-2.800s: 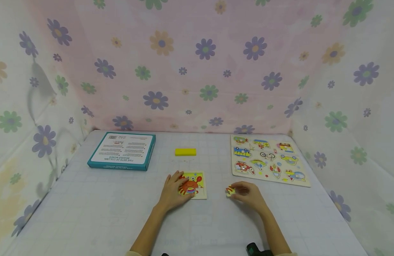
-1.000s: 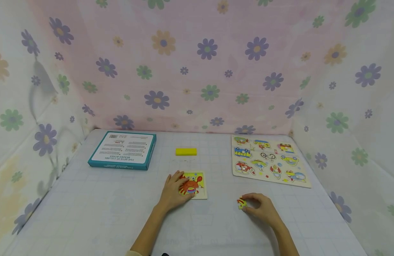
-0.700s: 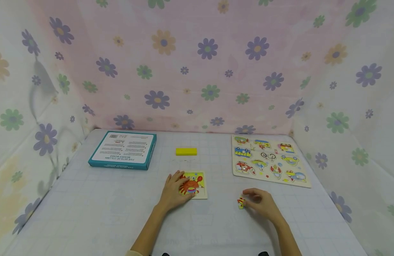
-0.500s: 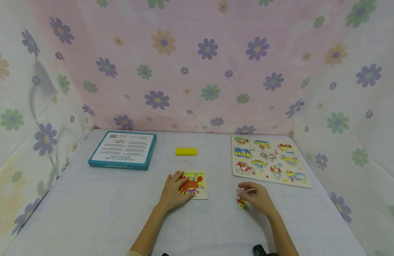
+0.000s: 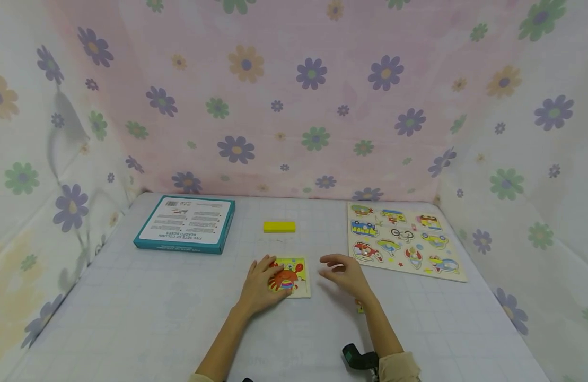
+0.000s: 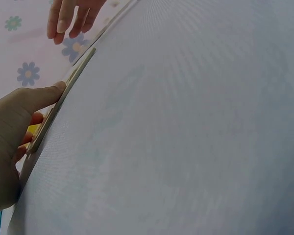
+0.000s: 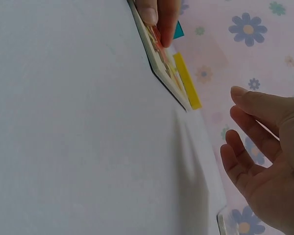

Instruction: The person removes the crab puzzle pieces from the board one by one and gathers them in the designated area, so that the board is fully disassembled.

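A square crab jigsaw puzzle (image 5: 299,270) lies on the table with its lower right corner bare of picture. My left hand (image 5: 261,286) holds it from the left, thumb at the near edge and fingers over the picture; the left wrist view shows that thumb along the board's edge (image 6: 59,105). My right hand (image 5: 347,275) hovers just right of the puzzle, its fingers loosely bent with nothing between them. A small yellow and red puzzle piece (image 5: 360,307) rests on the table, partly hidden by the right forearm.
A yellow block (image 5: 279,227) lies behind the puzzle. At the back left is a teal-edged box (image 5: 184,223). A wooden vehicle puzzle board (image 5: 405,244) lies at the right. Flowered cloth (image 5: 294,106) encloses the back and sides.
My right hand carried the small piece right and toward me, let go of it on the table, then came back left toward the crab puzzle. The left hand stays on the puzzle.
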Available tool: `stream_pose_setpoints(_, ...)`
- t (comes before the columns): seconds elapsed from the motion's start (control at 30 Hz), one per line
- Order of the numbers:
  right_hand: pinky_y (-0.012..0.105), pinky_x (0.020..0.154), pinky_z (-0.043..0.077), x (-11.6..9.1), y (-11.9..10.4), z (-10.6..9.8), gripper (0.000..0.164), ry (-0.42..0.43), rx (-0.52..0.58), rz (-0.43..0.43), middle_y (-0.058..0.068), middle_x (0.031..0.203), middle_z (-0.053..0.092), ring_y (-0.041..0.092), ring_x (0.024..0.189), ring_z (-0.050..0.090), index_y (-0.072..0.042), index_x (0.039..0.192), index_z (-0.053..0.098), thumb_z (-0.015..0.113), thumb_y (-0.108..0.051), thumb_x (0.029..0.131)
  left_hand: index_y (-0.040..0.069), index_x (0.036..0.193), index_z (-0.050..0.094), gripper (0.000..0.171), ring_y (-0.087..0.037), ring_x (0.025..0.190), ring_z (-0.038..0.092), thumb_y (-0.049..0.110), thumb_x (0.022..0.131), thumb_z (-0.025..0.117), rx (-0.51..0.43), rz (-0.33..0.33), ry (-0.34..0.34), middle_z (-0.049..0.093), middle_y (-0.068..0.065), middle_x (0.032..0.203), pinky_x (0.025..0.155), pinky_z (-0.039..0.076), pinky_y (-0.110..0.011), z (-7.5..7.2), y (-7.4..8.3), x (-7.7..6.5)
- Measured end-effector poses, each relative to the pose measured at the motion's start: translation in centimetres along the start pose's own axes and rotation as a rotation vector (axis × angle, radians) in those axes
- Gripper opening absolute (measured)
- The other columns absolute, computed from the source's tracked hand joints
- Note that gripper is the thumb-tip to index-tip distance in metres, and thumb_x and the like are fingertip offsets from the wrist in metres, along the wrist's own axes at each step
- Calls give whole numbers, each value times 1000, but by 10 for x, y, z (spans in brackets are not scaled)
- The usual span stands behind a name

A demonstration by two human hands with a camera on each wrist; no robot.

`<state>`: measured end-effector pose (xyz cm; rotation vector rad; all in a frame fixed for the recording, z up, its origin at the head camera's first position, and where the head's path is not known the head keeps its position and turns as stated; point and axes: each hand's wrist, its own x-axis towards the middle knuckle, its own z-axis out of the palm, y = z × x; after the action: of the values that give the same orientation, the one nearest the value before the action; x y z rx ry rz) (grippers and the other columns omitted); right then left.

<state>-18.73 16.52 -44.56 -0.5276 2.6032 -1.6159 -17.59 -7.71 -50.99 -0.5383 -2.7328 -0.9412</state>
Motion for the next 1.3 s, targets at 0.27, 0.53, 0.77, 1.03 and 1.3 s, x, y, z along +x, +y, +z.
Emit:
stream_pose_setpoints(0.27, 51, 81, 52, 18, 24, 38, 28, -17, -23, -113, 25, 102, 66, 41, 93, 60, 11, 105, 64, 70, 1, 80, 7, 118, 66, 56, -35, 132, 38, 41, 74, 75, 9, 12, 6, 51, -16, 134, 111, 21, -56, 0, 0, -1)
stream_pose_setpoints(0.53, 31, 77, 53, 23, 29, 51, 30, -43, -74, -142, 16, 101, 69, 28, 87, 61, 5, 105, 67, 74, -4, 77, 6, 117, 66, 57, -35, 131, 39, 41, 73, 75, 13, 13, 5, 51, -16, 134, 110, 22, -57, 0, 0, 0)
stream_pose_setpoints(0.77, 30, 77, 47, 24, 29, 51, 35, -97, -185, -130, 11, 99, 69, 22, 86, 56, 2, 106, 68, 77, -8, 74, 6, 117, 66, 57, -35, 131, 39, 42, 73, 75, 8, 11, 5, 51, -16, 134, 110, 22, -57, 1, -1, 0)
stream_pose_setpoints(1.03, 32, 80, 46, 23, 32, 52, 28, -87, -215, -189, 10, 98, 70, 25, 90, 58, 2, 104, 68, 74, -5, 78, 5, 115, 67, 57, -36, 130, 40, 42, 73, 75, 15, 28, 19, 52, -17, 132, 109, 24, -58, 3, -4, 1)
stream_pose_setpoints(1.3, 27, 72, 50, 26, 36, 52, 25, -63, -283, -248, 7, 93, 71, 17, 79, 58, 0, 100, 70, 76, -6, 76, 5, 115, 67, 57, -36, 130, 40, 42, 72, 75, 18, 26, 19, 52, -16, 133, 109, 23, -58, 2, -3, 2)
